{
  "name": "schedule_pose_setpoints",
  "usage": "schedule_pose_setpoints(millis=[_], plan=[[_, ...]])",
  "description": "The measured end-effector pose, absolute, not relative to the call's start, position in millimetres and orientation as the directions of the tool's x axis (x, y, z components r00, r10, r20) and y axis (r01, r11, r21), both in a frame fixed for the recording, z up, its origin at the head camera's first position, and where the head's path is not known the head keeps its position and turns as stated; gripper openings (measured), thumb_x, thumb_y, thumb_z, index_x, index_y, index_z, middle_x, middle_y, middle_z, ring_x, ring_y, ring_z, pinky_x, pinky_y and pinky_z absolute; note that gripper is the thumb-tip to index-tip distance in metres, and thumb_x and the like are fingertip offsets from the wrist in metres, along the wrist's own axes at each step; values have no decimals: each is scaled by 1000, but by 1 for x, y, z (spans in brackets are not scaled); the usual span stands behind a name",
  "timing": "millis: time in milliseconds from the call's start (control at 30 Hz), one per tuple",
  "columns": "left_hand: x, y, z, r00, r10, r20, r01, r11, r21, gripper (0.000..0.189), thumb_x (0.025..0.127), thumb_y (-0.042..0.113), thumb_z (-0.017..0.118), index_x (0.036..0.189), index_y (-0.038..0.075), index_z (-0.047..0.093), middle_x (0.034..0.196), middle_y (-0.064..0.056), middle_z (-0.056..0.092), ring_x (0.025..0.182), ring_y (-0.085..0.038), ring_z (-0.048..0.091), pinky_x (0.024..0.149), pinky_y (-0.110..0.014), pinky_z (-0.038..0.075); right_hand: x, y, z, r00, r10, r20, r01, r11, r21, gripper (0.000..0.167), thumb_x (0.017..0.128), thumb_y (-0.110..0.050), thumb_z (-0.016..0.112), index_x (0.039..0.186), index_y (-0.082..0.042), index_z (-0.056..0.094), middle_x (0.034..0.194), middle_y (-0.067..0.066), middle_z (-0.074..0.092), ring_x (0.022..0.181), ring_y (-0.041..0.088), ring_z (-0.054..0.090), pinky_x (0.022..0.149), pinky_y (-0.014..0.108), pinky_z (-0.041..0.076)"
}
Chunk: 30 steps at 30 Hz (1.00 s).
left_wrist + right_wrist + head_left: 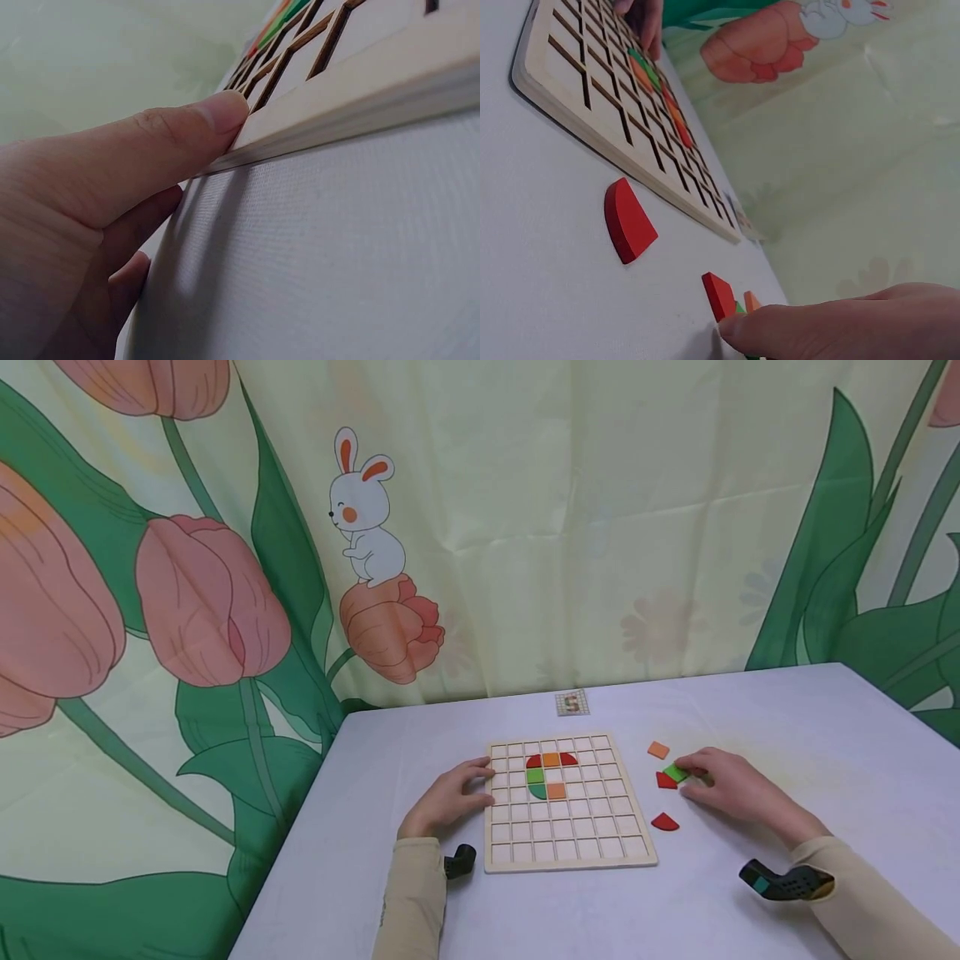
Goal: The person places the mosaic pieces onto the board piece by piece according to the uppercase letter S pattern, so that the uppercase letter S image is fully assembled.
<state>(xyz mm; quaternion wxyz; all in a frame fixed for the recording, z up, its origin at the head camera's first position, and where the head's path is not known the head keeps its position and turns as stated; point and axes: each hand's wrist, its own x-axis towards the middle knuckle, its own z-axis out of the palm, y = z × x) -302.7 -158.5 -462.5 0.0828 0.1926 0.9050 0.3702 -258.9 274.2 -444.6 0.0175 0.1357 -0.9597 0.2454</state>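
A wooden grid board (570, 853) lies on the table with red, orange and green pieces set in some of its squares. My left hand (447, 797) rests at the board's left edge; in the left wrist view its thumb (223, 112) touches the rim. To the right of the board, my right hand (731, 783) pinches a green square tile (675, 773) between thumb and fingertips. Just beside that tile lies a red piece (666, 781). Its thumb (742, 334) hides most of the green tile in the right wrist view.
An orange square tile (658, 749) lies beyond the green one, and a red quarter-round piece (665, 822) lies nearer me. A small patterned card (572, 702) sits behind the board. A printed curtain (525, 527) hangs along the table's far edge.
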Motion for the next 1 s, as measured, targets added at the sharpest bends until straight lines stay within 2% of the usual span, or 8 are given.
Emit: schedule_pose_setpoints(millis=[133,300,600,833,1000], plan=[[-303,-159,-463,-910,414,-6,292,652,700,47,87,25,76,130,13,63,152,2,42,143,-23,31,116,-45,28,-259,268,-445,-957,-252,146,-291,844,-451,40,82,-13,76,117,3,67,110,19,60,99,36,58,82,54,55],[-302,-159,-462,-910,415,6,298,643,705,48,87,25,76,130,11,62,151,1,42,143,-23,32,116,-45,28,-261,261,-444,-925,-322,201,-377,835,-401,37,80,-11,79,113,3,70,110,18,60,103,38,55,84,54,53],[-303,-160,-464,-912,411,1,295,653,698,47,87,25,76,130,13,63,151,2,42,143,-23,31,117,-45,28,-271,254,-449,-917,-345,201,-398,827,-396,26,80,-10,80,104,-2,74,109,15,60,103,36,53,87,53,52],[-304,-159,-465,-909,416,12,309,654,690,47,87,24,76,130,12,63,151,1,42,143,-23,32,116,-45,28,-278,244,-445,-916,-363,170,-401,843,-359,22,81,-10,79,101,-6,70,91,0,61,86,21,55,78,41,54],[-303,-158,-463,-912,409,11,303,658,690,46,87,24,76,130,12,63,151,1,43,143,-23,33,116,-44,29,-281,239,-444,-912,-368,180,-409,840,-357,27,81,-9,78,106,-6,69,90,-2,60,83,16,55,75,36,54]])
